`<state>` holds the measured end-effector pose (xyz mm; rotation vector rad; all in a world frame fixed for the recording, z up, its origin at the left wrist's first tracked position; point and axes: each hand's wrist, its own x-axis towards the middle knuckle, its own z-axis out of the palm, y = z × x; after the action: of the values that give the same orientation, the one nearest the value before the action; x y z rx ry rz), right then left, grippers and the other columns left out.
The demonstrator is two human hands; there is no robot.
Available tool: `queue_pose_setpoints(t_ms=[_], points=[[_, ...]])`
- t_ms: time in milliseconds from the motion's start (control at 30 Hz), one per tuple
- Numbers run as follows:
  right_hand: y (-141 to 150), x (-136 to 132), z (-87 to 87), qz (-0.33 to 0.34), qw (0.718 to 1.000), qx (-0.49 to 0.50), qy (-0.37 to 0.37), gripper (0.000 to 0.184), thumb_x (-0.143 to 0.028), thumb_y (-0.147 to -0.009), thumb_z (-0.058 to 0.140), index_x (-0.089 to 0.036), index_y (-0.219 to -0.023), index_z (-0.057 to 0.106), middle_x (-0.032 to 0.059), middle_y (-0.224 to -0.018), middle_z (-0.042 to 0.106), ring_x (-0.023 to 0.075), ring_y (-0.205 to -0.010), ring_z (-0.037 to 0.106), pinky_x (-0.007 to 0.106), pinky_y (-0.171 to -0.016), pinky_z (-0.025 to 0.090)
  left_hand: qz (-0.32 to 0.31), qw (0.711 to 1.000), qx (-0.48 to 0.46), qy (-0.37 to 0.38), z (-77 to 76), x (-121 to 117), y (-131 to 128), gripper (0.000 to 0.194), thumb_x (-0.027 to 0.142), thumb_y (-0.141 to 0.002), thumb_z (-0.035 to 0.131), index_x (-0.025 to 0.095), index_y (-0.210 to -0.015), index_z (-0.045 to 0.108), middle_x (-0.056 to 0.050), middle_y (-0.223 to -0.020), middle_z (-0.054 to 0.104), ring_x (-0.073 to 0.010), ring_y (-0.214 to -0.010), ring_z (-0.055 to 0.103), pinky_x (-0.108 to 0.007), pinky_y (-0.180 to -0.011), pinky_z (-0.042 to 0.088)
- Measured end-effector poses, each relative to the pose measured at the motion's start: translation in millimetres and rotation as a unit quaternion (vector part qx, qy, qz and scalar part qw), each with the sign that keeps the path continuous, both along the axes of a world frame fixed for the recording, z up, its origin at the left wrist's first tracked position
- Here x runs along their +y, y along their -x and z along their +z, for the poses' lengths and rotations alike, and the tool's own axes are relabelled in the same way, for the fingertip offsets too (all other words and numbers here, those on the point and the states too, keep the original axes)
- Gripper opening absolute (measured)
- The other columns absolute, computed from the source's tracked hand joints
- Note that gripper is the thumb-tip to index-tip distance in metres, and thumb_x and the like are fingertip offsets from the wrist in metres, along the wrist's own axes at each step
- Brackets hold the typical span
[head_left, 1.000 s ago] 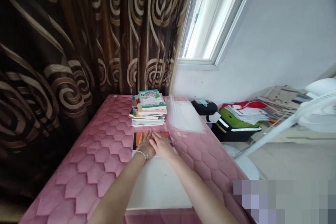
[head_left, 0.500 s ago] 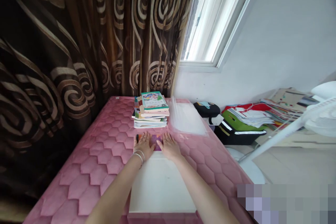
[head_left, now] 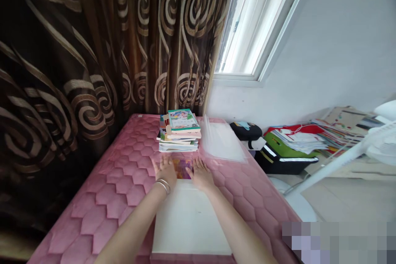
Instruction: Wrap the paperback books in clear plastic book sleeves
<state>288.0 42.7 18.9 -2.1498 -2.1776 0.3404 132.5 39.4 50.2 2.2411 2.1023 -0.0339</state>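
Observation:
A book with a purple and orange cover point(head_left: 183, 168) lies at the far end of a white flat-topped box or board point(head_left: 192, 218). My left hand point(head_left: 166, 172), with bracelets on its wrist, is at the book's left edge, palm down and fingers spread. At the right edge of the cover, my right hand point(head_left: 201, 174) lies flat with its fingers stretched out. Neither hand grips anything. Something clear seems to lie under the left fingers, but I cannot make it out well. Beyond the hands stands a stack of books point(head_left: 178, 135), a green-bordered one on top.
Clear plastic sheets point(head_left: 224, 140) lie right of the stack on the pink quilted bed point(head_left: 123, 185). A patterned curtain point(head_left: 148, 41) hangs behind. Off the bed's right side are a black and green bag point(head_left: 283, 152), piled papers and a white fan point(head_left: 334, 161).
My left hand has slid left off the middle of the cover and spread its fingers, so more of the cover shows. The right hand has barely moved. The view has shifted slightly.

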Motion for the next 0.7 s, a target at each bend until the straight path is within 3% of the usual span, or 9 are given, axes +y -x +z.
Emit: queue_pose_setpoints(t_ms=[67, 133, 333, 533, 700], points=[[0, -1, 1.1, -0.001, 1.0, -0.006, -0.003, 0.069, -0.049, -0.098, 0.018, -0.003, -0.149, 0.024, 0.0136, -0.157, 0.022, 0.0224, -0.146, 0.014, 0.035, -0.118, 0.009, -0.067, 0.996, -0.057, 0.025, -5.0, -2, -17, 0.067, 0.031, -0.087, 0.036, 0.013, -0.15, 0.024, -0.007, -0.159, 0.016, -0.0266, -0.147, 0.01, -0.059, -0.116, -0.001], [-1, -1, 2.0, 0.001, 1.0, -0.009, -0.004, 0.068, -0.049, -0.098, 0.018, -0.003, -0.149, 0.024, 0.0137, -0.157, 0.022, 0.0227, -0.146, 0.015, 0.036, -0.118, 0.01, -0.089, 0.99, -0.099, 0.055, -11.7, -2, -24, 0.068, 0.035, -0.087, 0.033, 0.014, -0.151, 0.021, -0.004, -0.159, 0.015, -0.0246, -0.148, 0.008, -0.058, -0.117, -0.002], [13, 1, 6.5, -0.016, 1.0, -0.01, -0.003, 0.07, -0.049, -0.098, 0.023, 0.001, -0.147, 0.028, 0.0179, -0.156, 0.022, 0.0265, -0.146, 0.013, 0.04, -0.117, 0.01, -0.079, 0.987, -0.112, 0.081, -22.3, 2, -18, 0.07, 0.043, -0.088, 0.026, 0.015, -0.152, 0.017, -0.003, -0.16, 0.012, -0.0244, -0.148, 0.006, -0.058, -0.116, -0.006], [32, 2, 7.7, 0.096, 0.987, 0.125, 0.013, 0.067, -0.05, -0.099, 0.012, -0.008, -0.147, 0.032, 0.01, -0.156, 0.025, 0.018, -0.146, 0.014, 0.033, -0.117, 0.013, -0.112, 0.987, -0.088, 0.081, -22.4, 0, -15, 0.07, 0.043, -0.087, 0.031, 0.021, -0.152, 0.016, -0.005, -0.161, 0.01, -0.0294, -0.148, 0.001, -0.065, -0.112, -0.007], [13, -3, 6.0, 0.055, 0.997, 0.046, 0.003, 0.067, -0.049, -0.098, 0.015, -0.006, -0.148, 0.03, 0.0131, -0.156, 0.022, 0.0206, -0.147, 0.012, 0.038, -0.118, 0.006, -0.082, 0.986, -0.123, 0.079, -20.3, 1, -16, 0.067, 0.044, -0.089, 0.026, 0.021, -0.152, 0.019, -0.004, -0.16, 0.015, -0.0272, -0.148, 0.007, -0.064, -0.113, -0.009]])
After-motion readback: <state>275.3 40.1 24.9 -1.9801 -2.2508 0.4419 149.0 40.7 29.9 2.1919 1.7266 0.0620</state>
